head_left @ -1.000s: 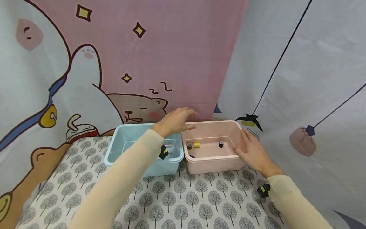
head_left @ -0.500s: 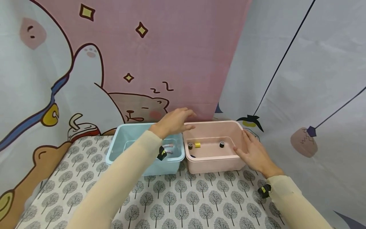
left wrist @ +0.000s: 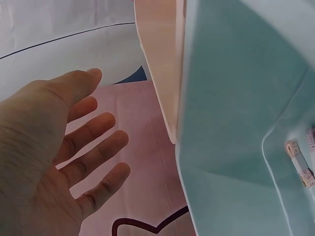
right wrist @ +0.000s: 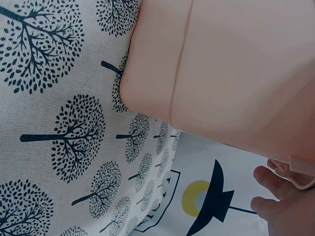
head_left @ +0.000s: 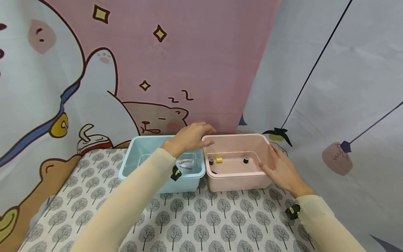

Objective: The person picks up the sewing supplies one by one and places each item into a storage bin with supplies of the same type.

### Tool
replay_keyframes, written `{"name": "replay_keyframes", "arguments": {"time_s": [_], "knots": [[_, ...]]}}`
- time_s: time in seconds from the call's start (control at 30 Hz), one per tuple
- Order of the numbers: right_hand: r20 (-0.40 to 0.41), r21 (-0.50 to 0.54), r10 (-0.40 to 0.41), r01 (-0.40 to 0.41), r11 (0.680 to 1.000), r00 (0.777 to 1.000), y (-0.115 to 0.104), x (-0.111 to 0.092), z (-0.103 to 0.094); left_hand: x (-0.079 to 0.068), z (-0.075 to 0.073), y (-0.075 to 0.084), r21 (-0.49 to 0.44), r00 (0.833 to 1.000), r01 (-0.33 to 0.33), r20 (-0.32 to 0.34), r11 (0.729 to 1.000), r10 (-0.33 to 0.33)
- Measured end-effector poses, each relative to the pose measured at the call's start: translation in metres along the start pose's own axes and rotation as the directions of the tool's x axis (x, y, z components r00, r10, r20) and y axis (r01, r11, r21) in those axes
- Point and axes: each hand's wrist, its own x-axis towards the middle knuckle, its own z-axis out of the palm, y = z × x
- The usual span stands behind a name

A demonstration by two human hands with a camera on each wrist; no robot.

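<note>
In the head view my left hand (head_left: 190,138) hovers over the back of the blue bin (head_left: 133,171), near where it meets the pink bin (head_left: 240,182). Its fingers are loosely spread with nothing between them, as the left wrist view also shows. My right hand (head_left: 283,171) holds the right rim of the pink bin, thumb toward the inside and fingertips (right wrist: 270,182) outside under the lip. Small spools, one yellow (head_left: 219,160) and one black (head_left: 246,160), lie inside the pink bin. Bundled tape measures (left wrist: 300,162) lie in the blue bin.
A tree-print cloth (head_left: 201,224) covers the table under both bins, which stand side by side. Right behind them hangs a printed curtain (head_left: 201,70) with cartoon animals. Another dark spool (head_left: 211,161) lies near the pink bin's left wall.
My left hand has drifted slightly left relative to the bins, so the tape measures show more fully. The right hand stays at the pink bin's rim. The head view has shifted a little.
</note>
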Motion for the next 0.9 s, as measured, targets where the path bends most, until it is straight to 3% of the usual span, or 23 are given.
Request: {"name": "replay_keyframes", "arguments": {"time_s": [0.4, 0.9], "knots": [[0.007, -0.015, 0.000, 0.000, 1.000, 1.000, 0.003, 0.001, 0.001, -0.026, -0.002, 0.001, 0.002, 1.000, 0.010, -0.005, 1.000, -0.010], [0.023, -0.016, 0.000, 0.001, 1.000, 1.000, 0.003, 0.000, -0.001, -0.057, -0.010, 0.011, 0.070, 0.997, -0.047, -0.057, 0.996, 0.051]]}}
